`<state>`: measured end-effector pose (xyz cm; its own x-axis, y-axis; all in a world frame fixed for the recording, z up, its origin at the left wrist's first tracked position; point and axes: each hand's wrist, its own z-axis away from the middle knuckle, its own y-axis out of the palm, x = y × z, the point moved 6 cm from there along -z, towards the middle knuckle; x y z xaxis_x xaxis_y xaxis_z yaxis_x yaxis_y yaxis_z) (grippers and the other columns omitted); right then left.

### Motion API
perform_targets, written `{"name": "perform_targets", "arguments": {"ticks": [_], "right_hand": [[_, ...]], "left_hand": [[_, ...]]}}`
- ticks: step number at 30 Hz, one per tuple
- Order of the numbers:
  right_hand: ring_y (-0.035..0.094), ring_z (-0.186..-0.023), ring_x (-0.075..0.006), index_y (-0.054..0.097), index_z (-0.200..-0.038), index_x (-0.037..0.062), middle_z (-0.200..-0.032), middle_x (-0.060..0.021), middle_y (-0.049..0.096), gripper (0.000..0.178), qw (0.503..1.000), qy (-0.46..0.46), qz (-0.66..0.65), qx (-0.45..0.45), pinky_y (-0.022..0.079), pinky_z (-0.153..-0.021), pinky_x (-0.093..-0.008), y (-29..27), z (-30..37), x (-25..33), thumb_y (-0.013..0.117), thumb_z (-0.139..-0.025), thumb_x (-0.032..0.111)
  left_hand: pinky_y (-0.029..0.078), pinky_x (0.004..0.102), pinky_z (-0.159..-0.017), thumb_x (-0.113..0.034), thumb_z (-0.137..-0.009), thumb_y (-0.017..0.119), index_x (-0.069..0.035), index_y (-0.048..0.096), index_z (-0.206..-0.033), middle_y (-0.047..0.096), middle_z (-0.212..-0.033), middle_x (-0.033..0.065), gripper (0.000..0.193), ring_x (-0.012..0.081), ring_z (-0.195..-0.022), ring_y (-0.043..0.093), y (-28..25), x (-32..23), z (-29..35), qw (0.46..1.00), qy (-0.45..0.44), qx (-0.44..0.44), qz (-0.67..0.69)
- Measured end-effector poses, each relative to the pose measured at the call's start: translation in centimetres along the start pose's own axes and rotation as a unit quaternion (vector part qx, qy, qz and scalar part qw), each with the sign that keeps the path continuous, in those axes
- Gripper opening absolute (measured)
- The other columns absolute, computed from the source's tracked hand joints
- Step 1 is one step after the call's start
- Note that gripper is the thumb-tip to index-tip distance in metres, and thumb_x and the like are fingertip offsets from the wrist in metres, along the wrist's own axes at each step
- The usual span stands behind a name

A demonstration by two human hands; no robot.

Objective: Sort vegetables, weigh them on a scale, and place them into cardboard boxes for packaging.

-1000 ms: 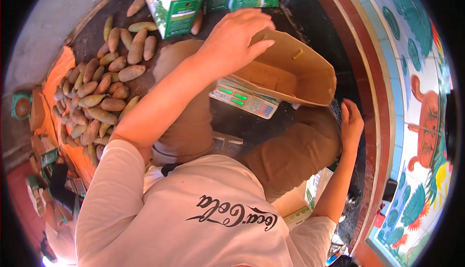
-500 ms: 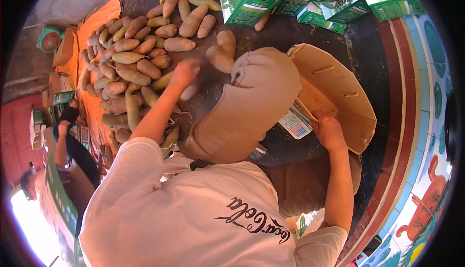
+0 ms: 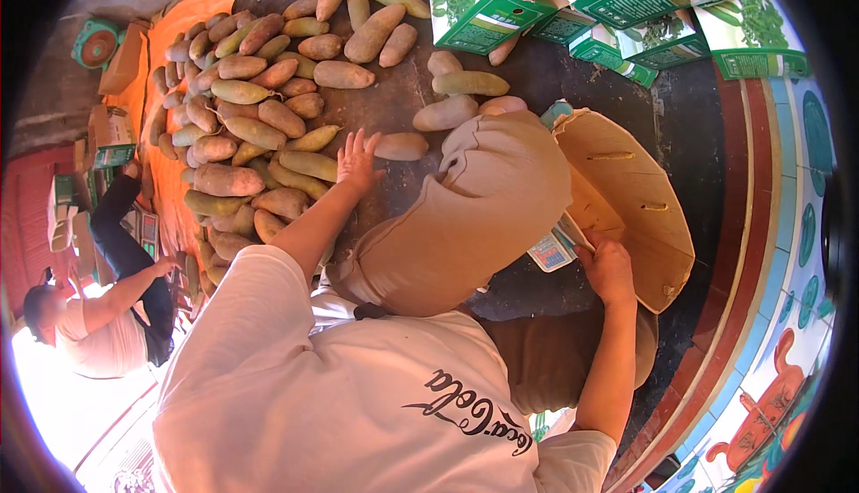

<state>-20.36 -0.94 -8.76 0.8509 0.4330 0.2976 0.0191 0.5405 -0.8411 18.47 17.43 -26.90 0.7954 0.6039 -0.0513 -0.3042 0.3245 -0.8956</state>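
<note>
My left hand [image 3: 358, 162] is open, fingers spread, just beside a pinkish-brown, elongated root vegetable [image 3: 401, 146] on the dark ground; I cannot tell whether they touch. To its left lies a large heap of similar root vegetables [image 3: 259, 122], brownish pink to green. Several more, including a green one [image 3: 471, 83], lie beyond my bent knee. My right hand [image 3: 607, 269] is closed on the near edge of an open cardboard box [image 3: 658, 184], tilted on its side with slots in its wall. A scale with a keypad [image 3: 550, 253] shows partly between box and knee.
Green-and-white printed cartons [image 3: 501, 10] stand at the far right. An orange sheet [image 3: 192, 23] runs along the heap's left side. A tiled wall [image 3: 792, 189] curves along the right. Another person [image 3: 112, 314] sits at the far left near more cartons.
My left hand, blurred before, now shows its fingers spread beside a root vegetable. More root vegetables show beyond my knee. My right hand keeps its grip on the box. The view has shifted slightly.
</note>
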Motion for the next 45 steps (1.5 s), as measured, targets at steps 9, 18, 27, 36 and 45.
{"name": "perform_targets", "arguments": {"ticks": [9, 18, 27, 36, 45], "right_hand": [[0.061, -0.087, -0.0329, 0.064, -0.1, 0.0064, -0.091, -0.0165, 0.064, 0.024, 1.0, -0.013, 0.005, -0.009, 0.047, -0.076, -0.0403, 0.2, 0.1, 0.0, 0.065, -0.077, 0.015], [0.061, -0.084, -0.0329, 0.065, -0.097, 0.0055, -0.088, -0.015, 0.065, 0.022, 1.0, -0.006, -0.01, -0.01, 0.047, -0.076, -0.0402, -0.5, 0.2, 0.7, 0.065, -0.076, 0.013], [0.063, -0.077, -0.0312, 0.064, -0.098, 0.0106, -0.083, -0.0133, 0.065, 0.022, 0.999, -0.032, 0.014, -0.03, 0.049, -0.07, -0.0407, -0.5, 0.1, 1.4, 0.065, -0.077, 0.018], [0.063, -0.078, -0.0307, 0.066, -0.092, 0.0091, -0.079, -0.0135, 0.065, 0.018, 0.995, -0.028, 0.028, -0.094, 0.049, -0.07, -0.04, -0.9, 0.4, 0.9, 0.065, -0.076, 0.017], [0.063, -0.086, -0.0306, 0.065, -0.091, 0.0073, -0.084, -0.0154, 0.065, 0.019, 0.994, -0.016, 0.048, -0.097, 0.049, -0.075, -0.0403, 0.2, -0.7, 0.0, 0.064, -0.076, 0.019]], "left_hand": [[0.018, 0.0551, -0.108, -0.039, -0.067, 0.076, -0.02, 0.027, -0.139, 0.024, -0.147, 0.0084, 0.089, 0.0302, -0.138, 0.014, 3.6, -5.1, -4.5, 0.986, 0.073, 0.143, -0.04], [0.034, 0.0489, -0.096, -0.02, -0.076, 0.065, -0.02, 0.044, -0.124, 0.046, -0.121, 0.0107, 0.052, 0.0269, -0.119, 0.042, 9.7, -6.8, -2.8, 0.975, 0.127, 0.15, -0.104], [0.046, 0.0406, -0.087, -0.026, -0.067, 0.074, -0.008, 0.044, -0.111, 0.058, -0.11, 0.0149, 0.056, 0.0292, -0.105, 0.057, 10.0, -3.8, -4.0, 0.988, 0.057, 0.142, 0.008], [0.045, 0.0381, -0.087, -0.035, -0.055, 0.081, -0.013, 0.044, -0.119, 0.059, -0.109, 0.0148, 0.077, 0.0318, -0.102, 0.057, -3.1, -3.3, -4.5, 0.953, 0.052, -0.043, 0.296], [0.046, 0.0335, -0.084, -0.029, -0.063, 0.08, -0.002, 0.044, -0.116, 0.058, -0.102, 0.014, 0.07, 0.0227, -0.096, 0.057, -28.3, -9.8, 0.7, 0.809, 0.174, -0.251, 0.503]]}}
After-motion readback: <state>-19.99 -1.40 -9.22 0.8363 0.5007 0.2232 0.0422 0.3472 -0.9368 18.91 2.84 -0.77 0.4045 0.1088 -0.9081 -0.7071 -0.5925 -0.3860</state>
